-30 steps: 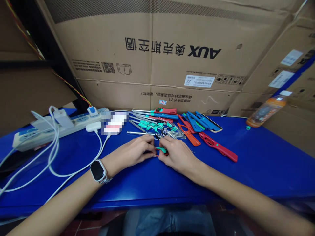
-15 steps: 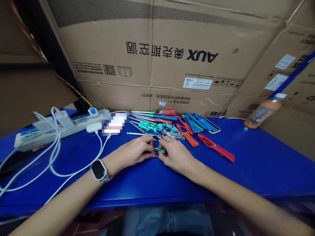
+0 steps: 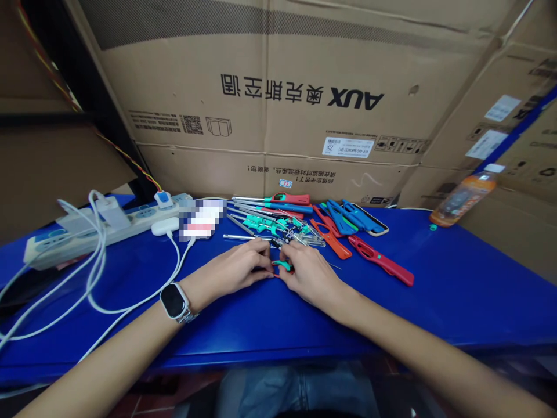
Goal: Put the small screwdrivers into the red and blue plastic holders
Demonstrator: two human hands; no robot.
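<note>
My left hand (image 3: 249, 265) and my right hand (image 3: 308, 271) are close together over the blue table, fingers closed around parts of one gas lighter. Its green trigger (image 3: 284, 265) shows between the fingertips, with a bit of red casing below it; the rest is hidden by the fingers. Just beyond lies a pile of taken-apart lighter pieces: green triggers (image 3: 253, 222), metal tubes (image 3: 238, 237) and clear fuel tanks (image 3: 314, 239). To the right of the pile are loose casing shells: an orange one (image 3: 342, 249), a red one (image 3: 385, 264) and several blue ones (image 3: 363, 219).
A white power strip (image 3: 141, 215) with plugs and looping white cables (image 3: 102, 261) takes up the left side. Beside it lies a pixelated phone-like object (image 3: 202, 220). An orange drink bottle (image 3: 467, 197) leans at the right. A large cardboard sheet (image 3: 296, 128) walls off the back.
Both hands keep nearly the same place and grip on the lighter. The whole view has shifted very slightly; the pile and shells lie as before.
</note>
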